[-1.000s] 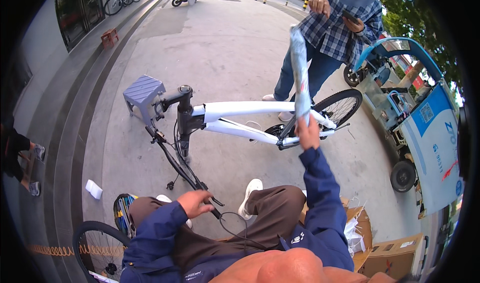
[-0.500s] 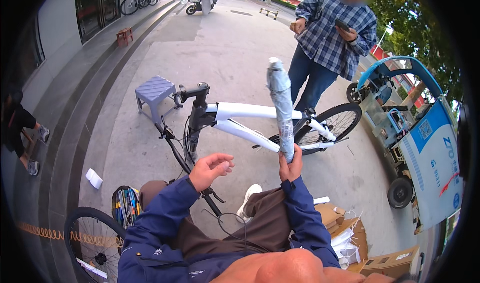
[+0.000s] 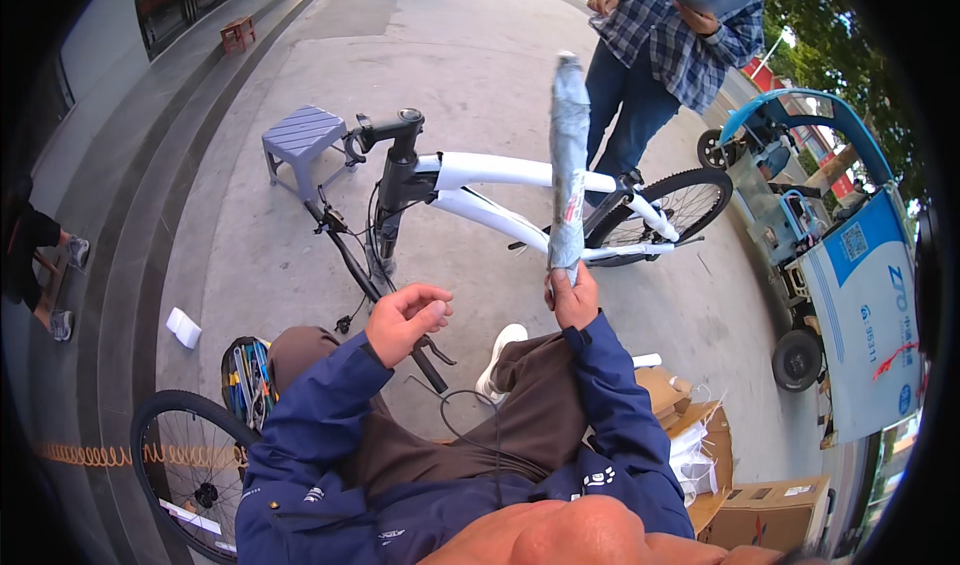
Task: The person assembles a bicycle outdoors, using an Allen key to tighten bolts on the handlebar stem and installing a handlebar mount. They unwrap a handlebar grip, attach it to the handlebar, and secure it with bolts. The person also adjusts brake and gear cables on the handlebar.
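My right hand (image 3: 574,297) grips the lower end of a long bundle wrapped in grey-white plastic (image 3: 567,160), held upright. What is inside the wrapping is hidden. To the left, my left hand (image 3: 407,320) is raised with its fingers loosely stretched, nothing in it, above the handlebar (image 3: 350,265). That handlebar hangs down at the front of a bicycle frame (image 3: 490,170) covered in white wrapping. The frame has its rear wheel (image 3: 660,215) on and no front wheel in its fork. Part of the frame lies behind the bundle.
A grey plastic stool (image 3: 303,137) stands by the bicycle's front. At lower left are a loose wheel (image 3: 150,445) and a tool bag (image 3: 250,380). Cardboard (image 3: 765,513) lies at lower right. A person in a plaid shirt (image 3: 665,50) stands beyond; a blue-white three-wheeler (image 3: 855,305) is parked right.
The view has tilted down a little. My right hand still holds the bundle, which now stands straighter. My left hand remains raised, its fingers slightly more curled.
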Motion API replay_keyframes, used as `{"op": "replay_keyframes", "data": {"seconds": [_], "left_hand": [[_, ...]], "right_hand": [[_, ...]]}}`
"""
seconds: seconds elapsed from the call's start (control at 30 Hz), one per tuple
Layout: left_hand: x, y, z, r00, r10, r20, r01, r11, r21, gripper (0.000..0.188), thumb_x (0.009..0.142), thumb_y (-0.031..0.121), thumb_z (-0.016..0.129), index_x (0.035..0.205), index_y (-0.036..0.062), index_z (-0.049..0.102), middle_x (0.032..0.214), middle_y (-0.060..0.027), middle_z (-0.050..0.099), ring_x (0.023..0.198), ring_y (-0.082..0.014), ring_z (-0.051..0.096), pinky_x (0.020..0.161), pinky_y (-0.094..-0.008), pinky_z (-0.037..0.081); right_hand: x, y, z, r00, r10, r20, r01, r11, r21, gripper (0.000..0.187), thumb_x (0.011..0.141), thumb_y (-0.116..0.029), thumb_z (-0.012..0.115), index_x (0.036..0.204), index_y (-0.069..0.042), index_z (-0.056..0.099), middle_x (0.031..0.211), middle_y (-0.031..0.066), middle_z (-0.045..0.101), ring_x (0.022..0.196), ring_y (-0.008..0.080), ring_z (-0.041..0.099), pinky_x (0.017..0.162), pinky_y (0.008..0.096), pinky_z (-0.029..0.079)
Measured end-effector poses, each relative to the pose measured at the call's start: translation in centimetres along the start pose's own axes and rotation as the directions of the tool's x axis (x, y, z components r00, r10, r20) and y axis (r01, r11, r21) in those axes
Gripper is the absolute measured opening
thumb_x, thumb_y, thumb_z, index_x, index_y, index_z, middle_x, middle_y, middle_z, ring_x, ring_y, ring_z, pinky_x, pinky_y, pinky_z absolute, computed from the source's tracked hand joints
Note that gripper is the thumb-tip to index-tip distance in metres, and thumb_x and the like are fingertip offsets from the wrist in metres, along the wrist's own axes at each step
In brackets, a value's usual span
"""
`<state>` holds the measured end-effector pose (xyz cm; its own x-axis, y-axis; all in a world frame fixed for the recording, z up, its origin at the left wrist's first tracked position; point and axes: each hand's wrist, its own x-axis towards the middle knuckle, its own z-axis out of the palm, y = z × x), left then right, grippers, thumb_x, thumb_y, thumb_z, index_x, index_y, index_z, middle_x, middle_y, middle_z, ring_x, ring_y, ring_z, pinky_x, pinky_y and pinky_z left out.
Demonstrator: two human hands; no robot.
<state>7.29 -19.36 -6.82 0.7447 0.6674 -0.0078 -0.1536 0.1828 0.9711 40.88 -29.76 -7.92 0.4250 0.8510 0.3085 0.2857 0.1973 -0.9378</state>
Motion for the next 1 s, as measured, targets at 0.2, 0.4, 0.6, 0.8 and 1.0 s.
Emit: {"op": "replay_keyframes", "data": {"seconds": [0.2, 0.4, 0.6, 0.8, 1.0], "left_hand": [[-1.0, -0.2, -0.1, 0.999, -0.043, 0.012, 0.043, 0.999, 0.017, 0.031, 0.111, 0.020, 0.068, 0.133, -0.0011, 0.068, 0.114, -0.0088, 0.076, 0.101, -0.0139, 0.072, 0.091, -0.0303, 0.058], [-1.5, -0.4, -0.3, 0.997, -0.071, 0.010, 0.069, 0.994, 0.081, 0.030, 0.112, 0.021, 0.066, 0.131, -0.0017, 0.069, 0.113, -0.0088, 0.076, 0.099, -0.0140, 0.072, 0.090, -0.0308, 0.059], [-1.7, -0.7, -0.3, 0.998, -0.064, 0.005, 0.063, 0.989, 0.131, 0.030, 0.113, 0.024, 0.064, 0.129, -0.0014, 0.070, 0.111, -0.0088, 0.077, 0.097, -0.0135, 0.071, 0.089, -0.0303, 0.059], [-1.7, -0.7, -0.3, 0.996, -0.085, 0.010, 0.082, 0.983, 0.162, 0.031, 0.113, 0.024, 0.063, 0.130, -0.0018, 0.069, 0.112, -0.0094, 0.077, 0.097, -0.0139, 0.072, 0.090, -0.0308, 0.059], [-1.9, -0.8, -0.5, 0.997, -0.072, 0.019, 0.068, 0.987, 0.144, 0.031, 0.113, 0.024, 0.063, 0.130, -0.0013, 0.069, 0.112, -0.0093, 0.077, 0.096, -0.0134, 0.071, 0.088, -0.0299, 0.058]], "right_hand": [[0.9, -0.4, -0.3, 0.946, 0.309, 0.098, -0.324, 0.895, 0.306, 0.080, 0.111, -0.074, 0.034, 0.117, 0.000, 0.063, 0.068, 0.0051, 0.059, 0.043, 0.0109, 0.041, 0.042, 0.0281, 0.030], [1.4, -0.9, -0.3, 0.925, 0.353, 0.142, -0.377, 0.805, 0.458, 0.078, 0.115, -0.066, 0.030, 0.133, 0.003, 0.061, 0.073, 0.0047, 0.059, 0.045, 0.0098, 0.038, 0.043, 0.0266, 0.029], [1.5, -0.6, -0.1, 0.946, 0.313, 0.081, -0.317, 0.843, 0.435, 0.070, 0.116, -0.058, 0.035, 0.138, 0.004, 0.060, 0.075, 0.0054, 0.061, 0.045, 0.0098, 0.039, 0.044, 0.0259, 0.033], [2.6, 0.6, 0.1, 0.969, 0.223, -0.105, -0.166, 0.906, 0.389, 0.041, 0.110, -0.039, 0.060, 0.130, -0.003, 0.058, 0.084, 0.0061, 0.065, 0.054, 0.0118, 0.051, 0.047, 0.0282, 0.038], [2.3, 0.7, 0.3, 0.969, 0.195, -0.151, -0.125, 0.916, 0.380, 0.034, 0.106, -0.026, 0.071, 0.129, -0.005, 0.055, 0.085, 0.0033, 0.061, 0.059, 0.0102, 0.053, 0.049, 0.0267, 0.038]]}}
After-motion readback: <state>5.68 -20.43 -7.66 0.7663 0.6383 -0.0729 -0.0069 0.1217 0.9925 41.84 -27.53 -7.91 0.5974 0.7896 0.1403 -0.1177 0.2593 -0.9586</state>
